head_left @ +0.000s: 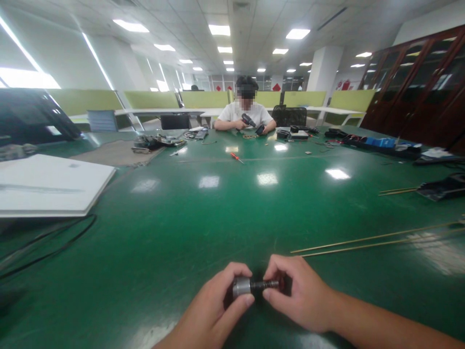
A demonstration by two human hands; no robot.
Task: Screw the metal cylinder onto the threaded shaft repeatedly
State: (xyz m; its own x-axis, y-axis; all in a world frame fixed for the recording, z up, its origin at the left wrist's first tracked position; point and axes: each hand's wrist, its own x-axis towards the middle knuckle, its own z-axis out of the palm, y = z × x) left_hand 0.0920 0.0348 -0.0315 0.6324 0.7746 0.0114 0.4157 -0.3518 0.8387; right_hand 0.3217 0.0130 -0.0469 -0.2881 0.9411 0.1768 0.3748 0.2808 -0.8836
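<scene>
Low in the head view, both my hands hold a small metal part, a silver cylinder [242, 287] with a thinner dark shaft [258, 285] running out to the right. My left hand [220, 300] grips the cylinder between thumb and fingers. At the other end, my right hand [301, 291] pinches the shaft's tip between thumb and forefinger. Something dark reddish shows inside the curl of my right fingers, too shaded to make out. The part lies roughly level, close above the green table [174, 228]; whether it touches the surface, I cannot tell.
Two thin brass-coloured rods [363, 241] lie just beyond my right hand. A white board [51, 186] and black cables [69, 247] are at left. An orange-handled screwdriver [236, 157] lies farther off. Across the table a person [228, 114] holds a power drill [249, 120].
</scene>
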